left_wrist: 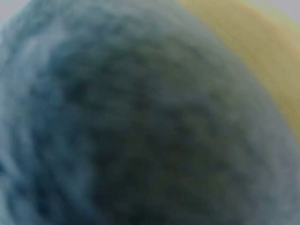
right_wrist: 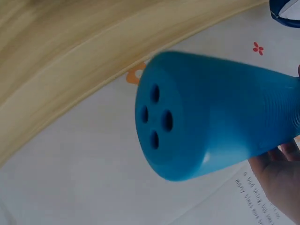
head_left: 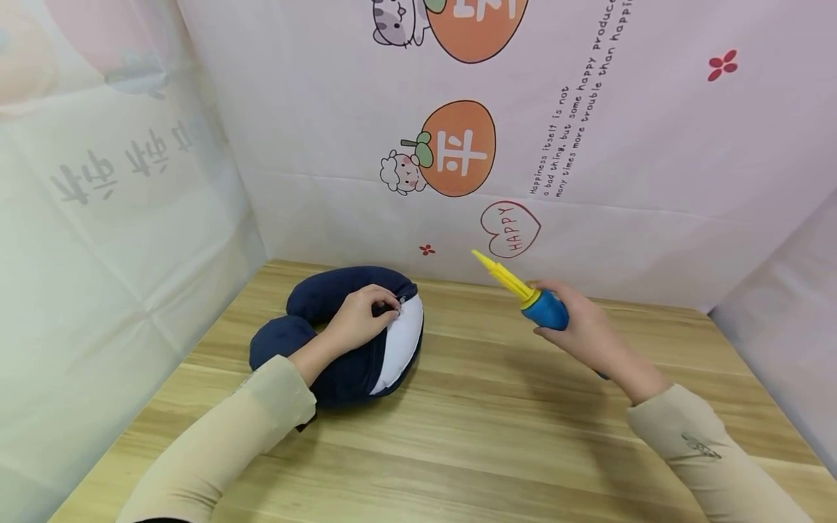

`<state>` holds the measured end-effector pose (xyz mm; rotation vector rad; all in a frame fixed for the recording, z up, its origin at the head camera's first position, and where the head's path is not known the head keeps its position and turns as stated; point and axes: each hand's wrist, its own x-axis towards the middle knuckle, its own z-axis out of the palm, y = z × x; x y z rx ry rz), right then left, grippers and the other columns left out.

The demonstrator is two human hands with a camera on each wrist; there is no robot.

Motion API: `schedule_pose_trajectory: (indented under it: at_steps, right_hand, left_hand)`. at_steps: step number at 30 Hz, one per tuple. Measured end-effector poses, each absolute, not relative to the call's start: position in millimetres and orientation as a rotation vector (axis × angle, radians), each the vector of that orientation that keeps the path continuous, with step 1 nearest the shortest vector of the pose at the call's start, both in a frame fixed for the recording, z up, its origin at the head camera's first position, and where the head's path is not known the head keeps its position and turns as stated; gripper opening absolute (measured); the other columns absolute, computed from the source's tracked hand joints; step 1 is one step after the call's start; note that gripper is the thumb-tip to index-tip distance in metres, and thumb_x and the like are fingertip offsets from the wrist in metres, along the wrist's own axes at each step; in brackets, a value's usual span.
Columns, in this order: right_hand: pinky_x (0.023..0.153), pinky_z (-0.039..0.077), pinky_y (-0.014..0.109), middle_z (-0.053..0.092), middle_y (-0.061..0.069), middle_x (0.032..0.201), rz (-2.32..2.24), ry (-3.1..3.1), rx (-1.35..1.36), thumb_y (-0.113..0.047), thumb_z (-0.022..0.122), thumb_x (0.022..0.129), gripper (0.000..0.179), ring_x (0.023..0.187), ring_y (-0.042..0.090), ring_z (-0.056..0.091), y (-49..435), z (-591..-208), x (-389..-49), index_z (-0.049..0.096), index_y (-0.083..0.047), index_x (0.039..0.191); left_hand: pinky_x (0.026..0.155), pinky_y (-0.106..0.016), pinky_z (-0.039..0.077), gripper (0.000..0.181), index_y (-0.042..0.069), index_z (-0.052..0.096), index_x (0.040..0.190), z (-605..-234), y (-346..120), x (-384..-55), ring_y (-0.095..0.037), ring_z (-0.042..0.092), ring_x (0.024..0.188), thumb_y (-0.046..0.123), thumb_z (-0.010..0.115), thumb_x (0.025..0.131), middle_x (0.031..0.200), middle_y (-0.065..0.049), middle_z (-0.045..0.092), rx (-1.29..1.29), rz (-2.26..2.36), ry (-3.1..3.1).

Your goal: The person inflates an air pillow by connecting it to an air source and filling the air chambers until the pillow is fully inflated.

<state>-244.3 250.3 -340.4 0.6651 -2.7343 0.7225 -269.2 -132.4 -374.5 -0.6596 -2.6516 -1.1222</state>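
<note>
A navy U-shaped neck pillow [head_left: 353, 282] lies on the table at left, its cover open along one side to show a white inner cushion [head_left: 407, 341]. My left hand [head_left: 360, 319] reaches over it and pinches a small clear valve [head_left: 401, 305] at the edge of the opening. To the right, my right hand [head_left: 585, 323] grips a blue hand pump [head_left: 546, 311] in the air, its yellow nozzle [head_left: 506, 280] tilted up and left. The right wrist view shows the pump's blue end with several round holes. Blurred pillow fabric [left_wrist: 140, 117] fills most of the left wrist view.
The wood-grain table [head_left: 458, 421] runs back to a printed white cloth [head_left: 314, 131] with cartoon fruit and lettering. Similar cloth hangs at the left [head_left: 124, 240] and right sides. A small dark tag [head_left: 306, 423] pokes out from under the pillow's near edge.
</note>
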Motion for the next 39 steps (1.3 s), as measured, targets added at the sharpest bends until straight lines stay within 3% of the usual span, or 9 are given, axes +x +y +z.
schedule_pose_trajectory:
  at_steps: [7, 21, 28, 39]
  right_hand:
    - [0.079, 0.053, 0.067, 0.043, 0.035, 0.146, 0.89, -2.864, 0.531, -0.013, 0.08, 0.09, 0.074, 0.114, 0.059, 0.057, 280.4, -341.4, -245.8, 0.036, -0.005, 0.148]
    - [0.079, 0.051, 0.066, 0.032, 0.046, 0.143, 0.938, -3.009, 0.284, -0.031, 0.074, 0.096, 0.086, 0.113, 0.065, 0.05, 347.4, -354.4, -249.6, 0.023, 0.009, 0.153]
    - [0.085, 0.044, 0.074, 0.029, 0.049, 0.144, 0.876, -3.044, 0.186, -0.038, 0.07, 0.098, 0.091, 0.122, 0.069, 0.039, 370.4, -358.0, -250.5, 0.018, 0.011, 0.154]
    - [0.078, 0.05, 0.068, 0.033, 0.053, 0.137, 0.696, -3.105, 0.087, -0.044, 0.063, 0.101, 0.089, 0.113, 0.068, 0.047, 401.4, -368.5, -251.7, 0.021, 0.016, 0.15]
  left_hand:
    - [0.095, -0.044, 0.05, 0.009, 0.005, 0.077, 0.101, -373.5, -133.1, -269.4, -0.029, 0.063, 0.105, 0.005, 0.073, 0.094, 0.119, -0.012, 0.068, -0.603, -1.169, -2.651]
    - [0.093, -0.044, 0.05, 0.011, 0.005, 0.077, 0.104, -375.7, -134.4, -270.9, -0.027, 0.063, 0.103, 0.009, 0.074, 0.095, 0.118, -0.011, 0.069, -0.604, -1.179, -2.64]
    - [0.094, -0.044, 0.05, 0.011, 0.006, 0.077, 0.105, -377.2, -134.3, -271.4, -0.027, 0.063, 0.104, 0.01, 0.074, 0.095, 0.119, -0.011, 0.068, -0.612, -1.179, -2.642]
    - [0.094, -0.045, 0.05, 0.011, 0.006, 0.077, 0.105, -379.0, -132.7, -272.2, -0.028, 0.063, 0.104, 0.01, 0.074, 0.095, 0.12, -0.011, 0.068, -0.611, -1.181, -2.653]
